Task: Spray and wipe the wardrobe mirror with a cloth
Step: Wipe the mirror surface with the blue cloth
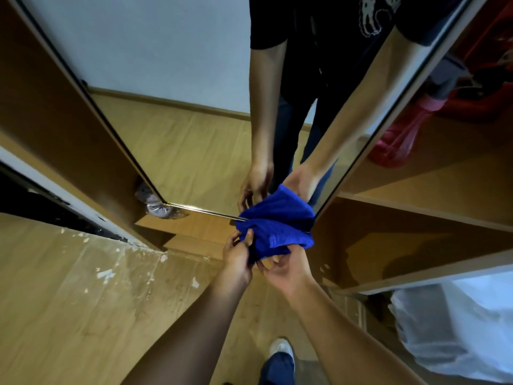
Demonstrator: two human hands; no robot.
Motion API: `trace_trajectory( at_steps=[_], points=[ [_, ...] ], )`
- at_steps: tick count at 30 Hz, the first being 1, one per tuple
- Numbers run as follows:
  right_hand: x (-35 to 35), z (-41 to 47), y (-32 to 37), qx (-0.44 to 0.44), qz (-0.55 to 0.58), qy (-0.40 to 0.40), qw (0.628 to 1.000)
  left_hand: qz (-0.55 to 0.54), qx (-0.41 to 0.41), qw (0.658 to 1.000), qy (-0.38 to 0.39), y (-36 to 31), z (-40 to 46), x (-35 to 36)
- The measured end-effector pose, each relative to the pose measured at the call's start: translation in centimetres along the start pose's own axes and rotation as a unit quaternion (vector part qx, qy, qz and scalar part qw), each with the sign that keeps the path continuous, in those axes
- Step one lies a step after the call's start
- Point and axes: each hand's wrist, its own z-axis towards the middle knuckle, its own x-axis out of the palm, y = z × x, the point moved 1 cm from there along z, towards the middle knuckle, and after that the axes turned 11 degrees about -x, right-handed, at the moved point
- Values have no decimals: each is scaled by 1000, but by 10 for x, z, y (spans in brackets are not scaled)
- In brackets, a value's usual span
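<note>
A crumpled blue cloth [277, 229] is bunched between both my hands, right at the bottom edge of the wardrobe mirror [172, 87]. My left hand [237, 255] pinches its left edge with thumb and fingers. My right hand [286, 269] holds it from below, fingers curled under the folds. The mirror reflects the cloth, both arms and a dark T-shirt. No spray bottle is in view.
An open wooden wardrobe shelf [430, 207] stands to the right of the mirror, with a red plastic bag [399, 140] on it. A white plastic bag [458, 329] lies lower right. A clear bag [155, 204] sits at the mirror's lower left corner. My shoe [281, 350] rests on the wood floor.
</note>
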Motion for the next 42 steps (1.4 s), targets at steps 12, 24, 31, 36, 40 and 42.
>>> trace_trajectory(
  at_steps=[12,24,31,36,40,42],
  points=[
    [24,-5,-12,-2,-19,-27,999,60,204,977,-17,-27,-19,-1],
    [46,-9,10,-27,104,-98,989,-43,22,999,-18,-28,-1,9],
    [47,-5,9,-18,89,-96,991,-57,-29,990,127,-33,-4,8],
    [55,0,2,-1,78,-83,993,-97,-21,988,122,-43,-7,3],
    [67,5,-14,9,70,-74,995,-97,-13,988,123,-61,-5,-11],
    [74,7,-23,10,69,-77,995,-102,-15,987,127,-71,-1,-17]
  ],
)
